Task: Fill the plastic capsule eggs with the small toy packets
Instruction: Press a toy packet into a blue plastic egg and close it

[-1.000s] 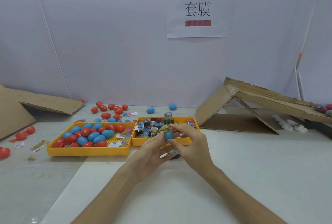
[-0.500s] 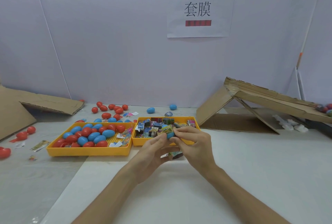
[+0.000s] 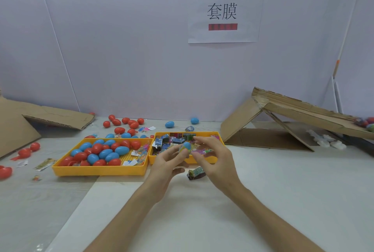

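Both hands are up at the centre of the frame, just in front of the right-hand yellow plastic tray (image 3: 221, 140). The left hand (image 3: 167, 163) has its fingertips closed round a small blue plastic capsule egg (image 3: 186, 146) and holds it above the tray's front wall. There is a yellowish patch on the egg's lower side, too blurred to name.

The right hand (image 3: 215, 157) sits just right of the egg, fingers loosely fanned, thumb tucked under. A pink foil toy packet (image 3: 203, 151) shows at those fingertips, but it's a smear of blur: I cannot tell whether the right hand pinches it or merely hovers over it.

That tray is heaped with small printed toy packets (image 3: 172, 140), dark blue, green and pink. Below the hands, a lone dark packet with a green face (image 3: 196, 173) lies on the pale counter (image 3: 283, 191).

Left of centre, touching the first tray, a second yellow plastic tray (image 3: 99, 171) carries red and blue capsule eggs (image 3: 101, 151). Behind it, loose red eggs (image 3: 125, 122) are scattered toward the wall, with two stray blue eggs (image 3: 169, 124) near them.

Far right, a brown cardboard ramp (image 3: 293, 108) slopes down out of frame. Far left, a flattened cardboard sheet (image 3: 50, 114) lies by the wall. Upper centre, a white paper sign with black characters (image 3: 224, 12) is stuck to the wall.
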Demonstrator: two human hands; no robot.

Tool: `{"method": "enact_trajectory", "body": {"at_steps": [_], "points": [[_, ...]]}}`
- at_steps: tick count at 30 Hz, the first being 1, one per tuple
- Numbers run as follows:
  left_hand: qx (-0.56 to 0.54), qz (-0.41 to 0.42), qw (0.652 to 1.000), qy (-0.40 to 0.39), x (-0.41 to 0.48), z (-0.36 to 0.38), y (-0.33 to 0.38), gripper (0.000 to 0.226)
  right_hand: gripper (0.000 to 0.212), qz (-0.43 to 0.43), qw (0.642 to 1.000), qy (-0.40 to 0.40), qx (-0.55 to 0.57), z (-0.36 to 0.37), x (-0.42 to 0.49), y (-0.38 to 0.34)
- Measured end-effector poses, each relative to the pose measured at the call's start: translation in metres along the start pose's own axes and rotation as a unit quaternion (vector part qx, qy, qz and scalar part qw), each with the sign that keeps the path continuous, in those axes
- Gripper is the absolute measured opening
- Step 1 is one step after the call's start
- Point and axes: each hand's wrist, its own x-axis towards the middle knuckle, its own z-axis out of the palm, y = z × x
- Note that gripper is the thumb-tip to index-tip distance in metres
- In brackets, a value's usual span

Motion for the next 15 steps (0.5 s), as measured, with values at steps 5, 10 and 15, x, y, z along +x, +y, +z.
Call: {"method": "enact_trajectory", "body": {"at_steps": [5,10,15], "points": [[-0.015,0.013,1.000,0.003,0.0009,-0.0004,-0.0017,0.050,0.018,0.116,0.986,-0.056,0.110,-0.0029,0.0037,0.0006],[-0.005,0.025,1.000,0.006,0.0006,0.0003,-0.0023,0.047,0.011,0.121,0.984,-0.052,0.122,-0.0007,0.0042,0.0025],[-0.069,0.029,0.997,-0.016,-0.0005,0.0013,0.0012,0.029,0.013,0.120,0.986,-0.038,0.108,-0.0039,0.0071,0.0051]]}}
